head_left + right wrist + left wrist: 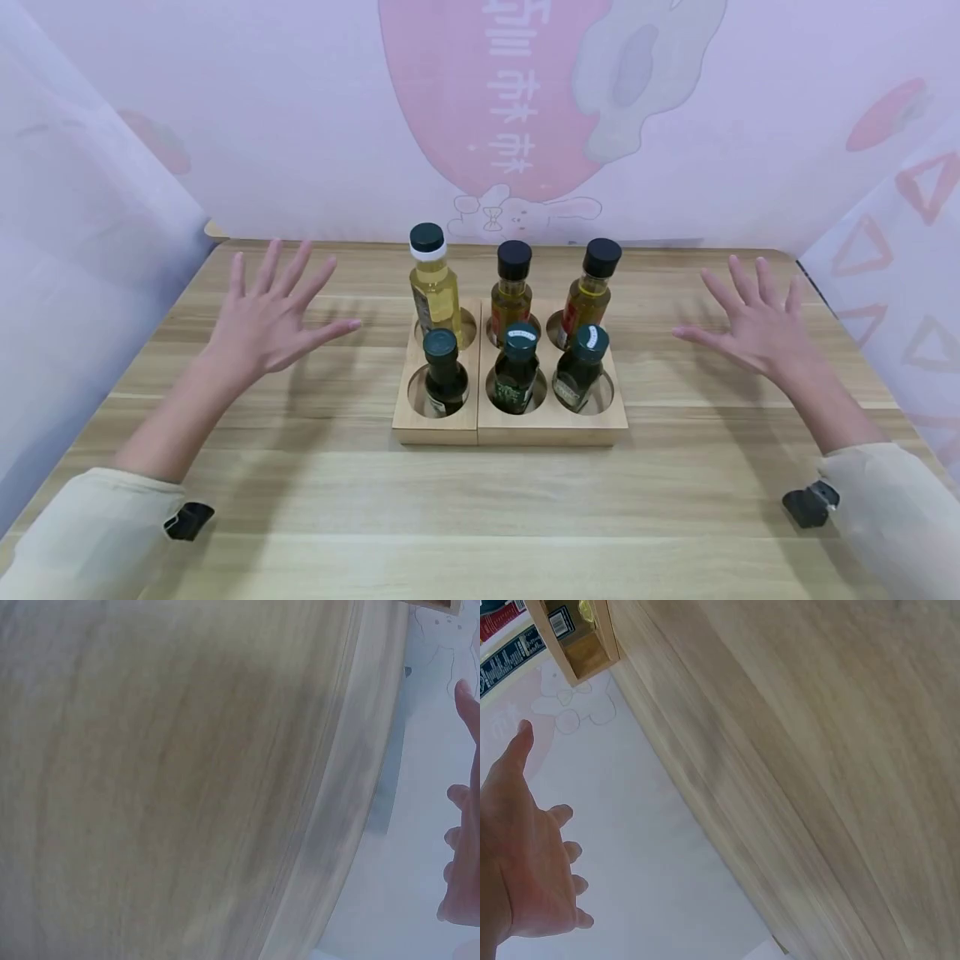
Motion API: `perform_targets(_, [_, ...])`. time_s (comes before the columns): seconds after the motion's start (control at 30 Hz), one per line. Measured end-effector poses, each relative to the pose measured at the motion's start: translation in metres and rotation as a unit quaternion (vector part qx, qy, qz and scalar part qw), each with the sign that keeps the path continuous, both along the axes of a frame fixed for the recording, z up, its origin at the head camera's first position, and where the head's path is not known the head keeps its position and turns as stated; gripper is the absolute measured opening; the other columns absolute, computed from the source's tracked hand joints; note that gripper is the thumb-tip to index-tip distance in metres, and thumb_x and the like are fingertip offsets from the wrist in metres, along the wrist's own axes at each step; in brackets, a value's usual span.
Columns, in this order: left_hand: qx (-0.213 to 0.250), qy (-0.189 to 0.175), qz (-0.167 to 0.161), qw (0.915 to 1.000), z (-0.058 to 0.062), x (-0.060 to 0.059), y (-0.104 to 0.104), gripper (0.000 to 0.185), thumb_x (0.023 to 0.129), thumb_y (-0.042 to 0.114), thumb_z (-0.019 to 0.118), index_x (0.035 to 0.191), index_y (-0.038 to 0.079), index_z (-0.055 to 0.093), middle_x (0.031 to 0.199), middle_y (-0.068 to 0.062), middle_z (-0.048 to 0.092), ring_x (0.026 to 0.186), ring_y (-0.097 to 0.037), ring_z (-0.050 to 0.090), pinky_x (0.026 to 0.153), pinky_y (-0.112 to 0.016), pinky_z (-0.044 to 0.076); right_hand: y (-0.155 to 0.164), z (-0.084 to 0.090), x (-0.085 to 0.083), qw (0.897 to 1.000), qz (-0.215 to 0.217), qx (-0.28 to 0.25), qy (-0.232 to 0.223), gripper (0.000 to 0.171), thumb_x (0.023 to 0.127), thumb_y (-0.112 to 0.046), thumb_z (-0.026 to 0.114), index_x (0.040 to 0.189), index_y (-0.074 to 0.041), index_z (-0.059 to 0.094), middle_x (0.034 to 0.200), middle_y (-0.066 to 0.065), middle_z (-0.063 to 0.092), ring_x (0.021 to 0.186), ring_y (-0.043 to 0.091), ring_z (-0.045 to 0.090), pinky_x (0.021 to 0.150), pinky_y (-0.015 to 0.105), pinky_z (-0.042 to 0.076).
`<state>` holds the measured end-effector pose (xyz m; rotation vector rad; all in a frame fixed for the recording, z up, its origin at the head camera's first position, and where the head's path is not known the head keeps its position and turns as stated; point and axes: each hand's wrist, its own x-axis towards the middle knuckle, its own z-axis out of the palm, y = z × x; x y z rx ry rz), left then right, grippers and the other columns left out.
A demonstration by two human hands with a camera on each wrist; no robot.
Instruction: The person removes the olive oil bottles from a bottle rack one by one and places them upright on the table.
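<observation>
Left hand (266,321) and right hand (753,325) both spread flat, empty, hovering over table (480,517); bottle rack (510,421) between them, untouched; best approached level, gripping rack sides evenly, keeping bottles (435,287) upright

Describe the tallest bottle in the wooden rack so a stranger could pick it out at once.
On the wooden table between the two spread hands stands a wooden rack holding six bottles in two rows of three. Look at the back row's left end: the tall bottle there holds pale yellow oil. It alone has a white collar under its dark cap, and it rises above the other five.
</observation>
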<state>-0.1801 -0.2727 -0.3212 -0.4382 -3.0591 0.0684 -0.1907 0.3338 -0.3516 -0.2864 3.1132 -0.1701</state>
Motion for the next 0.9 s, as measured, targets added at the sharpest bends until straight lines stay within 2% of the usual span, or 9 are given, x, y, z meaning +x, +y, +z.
perform_targets(0.47, [0.006, -0.018, -0.018, 0.9997, -0.002, 0.010, 0.009, 0.095, 0.095, 0.075, 0.049, 0.166, 0.016, 0.023, 0.173, -0.016, 0.004, 0.157, -0.045, -0.002, 0.120, -0.070, -0.010, -0.013, 0.003, 0.005, 1.000, 0.026, 0.012, 0.008, 0.098, 0.094, -0.073, 0.054, 0.166, -0.015, 0.021, 0.171, 0.024, 0.003, 0.155, 0.047, -0.011, 0.115, 0.073, -0.017])
perform_targets(0.6, [0.027, -0.024, -0.033, 0.9988, -0.001, 0.013, 0.013, 0.094, 0.096, 0.073, 0.052, 0.166, 0.018, 0.022, 0.173, -0.014, 0.007, 0.157, -0.043, -0.002, 0.121, -0.069, -0.007, -0.015, 0.004, 0.007, 0.999, 0.032, 0.006, 0.012, 0.097, 0.094, -0.072, 0.056, 0.166, -0.016, 0.021, 0.171, 0.024, 0.006, 0.156, 0.047, -0.006, 0.116, 0.074, -0.014])
perform_targets(0.7, [0.051, -0.045, -0.044, 0.9967, 0.001, 0.015, 0.018, 0.094, 0.096, 0.072, 0.052, 0.166, 0.019, 0.020, 0.173, -0.013, 0.007, 0.158, -0.042, -0.004, 0.122, -0.069, -0.005, -0.016, 0.005, 0.008, 0.999, 0.031, -0.006, 0.009, 0.097, 0.094, -0.070, 0.056, 0.166, -0.017, 0.019, 0.171, 0.024, 0.006, 0.156, 0.048, -0.004, 0.117, 0.075, -0.010])
perform_targets(0.8, [0.078, -0.068, -0.054, 0.9932, 0.003, 0.017, 0.024, 0.093, 0.096, 0.071, 0.053, 0.166, 0.019, 0.021, 0.173, -0.014, 0.010, 0.157, -0.043, 0.001, 0.122, -0.070, 0.002, -0.018, 0.006, 0.010, 0.999, 0.032, -0.017, 0.004, 0.097, 0.095, -0.069, 0.056, 0.167, -0.017, 0.017, 0.170, 0.025, 0.007, 0.156, 0.048, -0.003, 0.117, 0.076, -0.006])
perform_targets(0.9, [0.107, -0.082, -0.068, 0.9885, 0.004, 0.019, 0.028, 0.091, 0.096, 0.067, 0.058, 0.165, 0.018, 0.025, 0.171, -0.017, 0.017, 0.156, -0.046, 0.013, 0.120, -0.071, 0.014, -0.019, 0.007, 0.012, 0.999, 0.033, -0.027, 0.007, 0.096, 0.096, -0.067, 0.057, 0.166, -0.016, 0.018, 0.169, 0.027, 0.011, 0.156, 0.050, 0.001, 0.117, 0.077, -0.004])
